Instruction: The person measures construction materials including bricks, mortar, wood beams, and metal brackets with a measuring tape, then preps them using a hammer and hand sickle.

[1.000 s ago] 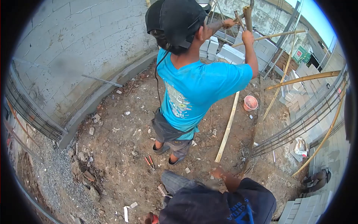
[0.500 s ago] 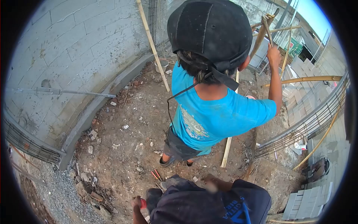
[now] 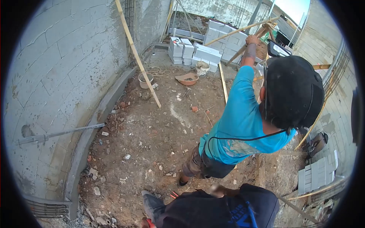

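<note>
Pliers (image 3: 173,194) lie on dirt near right hand (image 3: 215,189), grip blurred; shirt lettering (image 3: 236,216) unreadable.

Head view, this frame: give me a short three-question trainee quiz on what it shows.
1. True or false: the co-worker in the blue shirt grips the bamboo poles overhead.
2. Which leans against the block wall? A) a wooden slat B) a ladder C) a shovel
3. Fill in: the stacked blocks lie at the ___ end of the yard.

Key: 1 true; 2 A; 3 far.
</note>
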Tool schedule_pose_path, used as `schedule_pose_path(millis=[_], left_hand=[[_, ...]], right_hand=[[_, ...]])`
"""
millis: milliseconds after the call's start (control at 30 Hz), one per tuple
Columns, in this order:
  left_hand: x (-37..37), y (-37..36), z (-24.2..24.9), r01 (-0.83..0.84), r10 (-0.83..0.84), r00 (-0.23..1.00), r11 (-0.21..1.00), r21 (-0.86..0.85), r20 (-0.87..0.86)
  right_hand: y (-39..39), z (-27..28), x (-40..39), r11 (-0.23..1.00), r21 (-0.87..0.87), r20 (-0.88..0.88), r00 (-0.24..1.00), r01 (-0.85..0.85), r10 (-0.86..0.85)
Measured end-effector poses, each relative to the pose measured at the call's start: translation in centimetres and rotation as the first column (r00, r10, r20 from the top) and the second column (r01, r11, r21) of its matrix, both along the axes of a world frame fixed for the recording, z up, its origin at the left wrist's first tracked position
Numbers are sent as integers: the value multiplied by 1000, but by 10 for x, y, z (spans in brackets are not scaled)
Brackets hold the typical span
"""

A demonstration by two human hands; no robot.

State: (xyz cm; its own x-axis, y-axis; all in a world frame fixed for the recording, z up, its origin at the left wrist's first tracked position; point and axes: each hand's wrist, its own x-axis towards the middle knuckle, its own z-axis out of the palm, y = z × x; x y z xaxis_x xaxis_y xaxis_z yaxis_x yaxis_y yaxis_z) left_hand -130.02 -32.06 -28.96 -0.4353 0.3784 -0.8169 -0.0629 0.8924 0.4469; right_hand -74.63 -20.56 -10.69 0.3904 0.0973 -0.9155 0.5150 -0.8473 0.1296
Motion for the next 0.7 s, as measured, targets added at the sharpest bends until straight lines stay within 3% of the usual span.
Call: schedule_pose_path(millis=[67,100,133,200,233,267,300,333,400,467,500,567,633,667,700], left_hand=[[-41,18,10,37,-35,999,997,-72,27],[-55,40,15,50,-46,998,994,-92,43],[-61,62,21,59,-52,997,992,-112,62],[-82,86,43,77,-63,994,982,-173,88],[-103,107,42,111,-100,971,993,-35,219],[-112,134,67,94,-87,974,995,-20,211],[-120,158,93,69,-66,978,998,-8,200],[-138,171,77,11,-20,974,999,37,226],[-173,210,26,-41,29,950,999,32,310],[-187,238,18,-35,42,934,999,-27,356],[-184,254,16,14,-9,959,1000,-16,282],[-172,285,18,77,-75,977,997,0,199],[-151,312,25,165,-157,978,985,-50,135],[-146,325,22,184,-158,961,978,-98,229],[-137,337,19,205,-150,935,968,-147,321]], right_hand=[[7,-4,-40,986,106,-87,987,-127,137],[13,-9,-52,934,239,-125,945,-266,301],[19,-15,-65,836,382,-123,875,-394,469],[40,-22,-88,517,625,17,672,-585,740],[57,-20,-99,335,680,137,562,-652,816],[78,-12,-110,198,700,242,488,-686,838],[99,-6,-121,163,657,272,434,-736,859],[125,15,-139,125,613,298,375,-780,878],[174,94,-183,443,671,125,680,-595,723],[207,57,-180,696,583,-71,827,-420,558],[220,47,-181,742,572,-94,871,-349,482],[245,24,-181,629,625,9,810,-462,586],[274,-2,-175,292,603,260,529,-742,808],[288,-24,-168,223,555,305,445,-801,842],[299,-62,-157,348,505,262,525,-790,810]])
